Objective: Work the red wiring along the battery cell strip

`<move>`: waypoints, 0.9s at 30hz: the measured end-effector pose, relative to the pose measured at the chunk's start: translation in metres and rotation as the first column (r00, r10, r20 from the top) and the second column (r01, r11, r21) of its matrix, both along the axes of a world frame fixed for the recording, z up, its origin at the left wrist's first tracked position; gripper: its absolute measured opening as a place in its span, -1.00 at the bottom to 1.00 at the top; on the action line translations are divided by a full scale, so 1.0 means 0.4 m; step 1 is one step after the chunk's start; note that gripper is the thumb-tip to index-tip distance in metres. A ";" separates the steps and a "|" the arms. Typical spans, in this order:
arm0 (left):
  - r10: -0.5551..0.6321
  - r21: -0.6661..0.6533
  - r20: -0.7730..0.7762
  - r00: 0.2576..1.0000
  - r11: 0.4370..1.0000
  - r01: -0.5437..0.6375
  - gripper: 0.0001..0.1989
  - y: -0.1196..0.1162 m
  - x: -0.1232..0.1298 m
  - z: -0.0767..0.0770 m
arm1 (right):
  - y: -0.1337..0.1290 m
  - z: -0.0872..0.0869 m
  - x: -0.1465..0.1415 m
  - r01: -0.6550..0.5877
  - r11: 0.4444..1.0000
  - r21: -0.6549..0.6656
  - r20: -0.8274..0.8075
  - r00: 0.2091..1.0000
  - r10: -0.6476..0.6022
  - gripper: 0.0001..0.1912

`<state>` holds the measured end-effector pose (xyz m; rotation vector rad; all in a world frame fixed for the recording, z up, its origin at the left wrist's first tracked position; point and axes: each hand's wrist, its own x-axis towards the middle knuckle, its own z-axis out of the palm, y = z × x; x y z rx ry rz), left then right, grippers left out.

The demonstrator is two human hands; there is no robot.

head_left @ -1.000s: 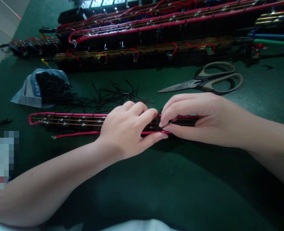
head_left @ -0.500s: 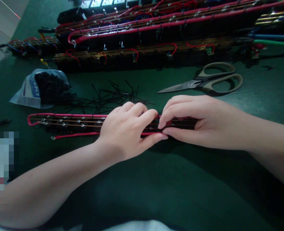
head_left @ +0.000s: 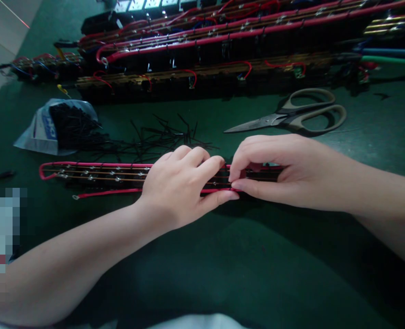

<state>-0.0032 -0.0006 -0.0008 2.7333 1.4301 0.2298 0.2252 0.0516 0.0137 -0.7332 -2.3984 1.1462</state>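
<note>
In the head camera's view, a person's left hand (head_left: 177,189) clasps a long wired strip (head_left: 98,174) lying across the green worktop (head_left: 202,269), while the right hand (head_left: 232,183) narrows to a pinch beside its red cable (head_left: 113,192); whether anything is gripped there cannot be told. Beyond lie scissors (head_left: 273,120), loose black ties (head_left: 166,135) and a plastic bag (head_left: 45,130)

Blue lettering (head_left: 50,126) on the plastic bag (head_left: 36,139) is too blurred to read.
</note>
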 end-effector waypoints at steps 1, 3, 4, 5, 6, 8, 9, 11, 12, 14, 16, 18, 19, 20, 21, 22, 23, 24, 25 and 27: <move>0.001 0.000 0.000 1.000 1.000 -0.001 -0.45 0.000 0.000 0.000 | 0.000 -0.001 0.000 -0.005 1.000 0.004 -0.014 1.000 0.005 -0.90; 0.001 -0.002 -0.001 1.000 1.000 -0.001 -0.46 -0.001 0.000 0.000 | 0.002 -0.004 0.001 -0.020 1.000 0.018 -0.044 0.999 0.021 -0.90; 0.001 -0.003 -0.002 1.000 1.000 -0.001 -0.47 -0.002 0.000 0.000 | 0.002 -0.004 0.001 -0.029 0.999 0.021 -0.047 0.998 0.030 -0.90; 0.000 -0.003 -0.004 1.000 1.000 0.000 -0.47 -0.002 0.000 0.000 | 0.003 -0.005 0.001 -0.037 0.999 0.022 -0.041 0.998 0.038 -0.89; 0.000 -0.004 -0.005 1.000 1.000 0.000 -0.48 -0.002 0.000 0.001 | 0.003 -0.004 0.001 -0.044 0.999 0.020 -0.025 0.999 0.044 -0.89; 0.001 -0.003 -0.008 1.000 1.000 -0.001 -0.48 -0.002 0.000 0.001 | 0.003 -0.001 0.000 -0.049 0.999 0.015 0.009 0.999 0.049 -0.88; 0.001 0.000 -0.007 1.000 1.000 -0.001 -0.48 -0.001 0.000 0.001 | 0.003 0.001 -0.001 -0.049 0.999 0.015 0.015 0.999 0.048 -0.87; 0.001 0.002 -0.004 1.000 1.000 -0.001 -0.48 -0.001 0.001 0.001 | 0.003 0.003 -0.001 -0.047 0.999 0.016 0.014 0.999 0.047 -0.87; 0.002 0.000 -0.002 1.000 1.000 -0.002 -0.48 0.000 0.001 0.001 | 0.003 0.003 0.000 -0.044 0.999 0.016 0.012 0.999 0.044 -0.88; 0.003 -0.004 0.002 1.000 1.000 -0.003 -0.47 -0.001 0.002 0.001 | 0.002 0.003 0.001 -0.039 0.999 0.014 0.012 0.999 0.039 -0.87; 0.003 -0.004 0.008 1.000 1.000 -0.003 -0.48 -0.002 0.003 0.000 | 0.002 0.002 0.002 -0.037 0.999 0.009 0.008 0.999 0.036 -0.86; 0.002 0.000 0.013 1.000 1.000 -0.002 -0.47 -0.003 0.002 0.000 | 0.002 0.002 0.003 -0.037 0.999 0.003 0.006 0.999 0.037 -0.85; 0.001 0.000 0.015 1.000 1.000 -0.001 -0.47 -0.003 0.002 0.000 | 0.002 0.002 0.003 -0.038 0.999 0.001 0.004 0.999 0.038 -0.84; -0.001 0.001 0.017 1.000 1.000 0.001 -0.47 -0.003 0.001 0.000 | 0.002 0.002 0.003 -0.039 0.999 0.001 0.001 0.999 0.039 -0.84; -0.002 0.001 0.018 1.000 1.000 0.002 -0.47 -0.003 0.000 -0.001 | 0.001 0.001 0.003 -0.039 0.999 -0.001 0.001 0.999 0.039 -0.84; -0.003 0.001 0.020 1.000 1.000 0.003 -0.47 -0.003 0.000 -0.001 | 0.001 0.001 0.003 -0.039 0.999 0.000 -0.002 0.999 0.039 -0.84; -0.003 0.000 0.022 1.000 1.000 0.003 -0.47 -0.002 -0.001 -0.001 | 0.001 0.001 0.003 -0.039 0.999 0.000 -0.006 0.999 0.039 -0.84; -0.004 -0.001 0.023 1.000 1.000 0.004 -0.47 -0.002 -0.001 -0.001 | 0.001 0.001 0.003 -0.039 0.999 0.000 -0.009 0.999 0.039 -0.84; -0.005 -0.004 0.024 1.000 1.000 0.005 -0.47 -0.002 -0.001 -0.001 | 0.002 0.000 0.003 -0.039 0.999 0.000 -0.011 0.999 0.039 -0.84; -0.003 -0.008 0.023 1.000 1.000 0.003 -0.47 -0.001 0.000 0.000 | 0.002 -0.001 0.003 -0.039 0.999 -0.001 -0.012 0.999 0.039 -0.85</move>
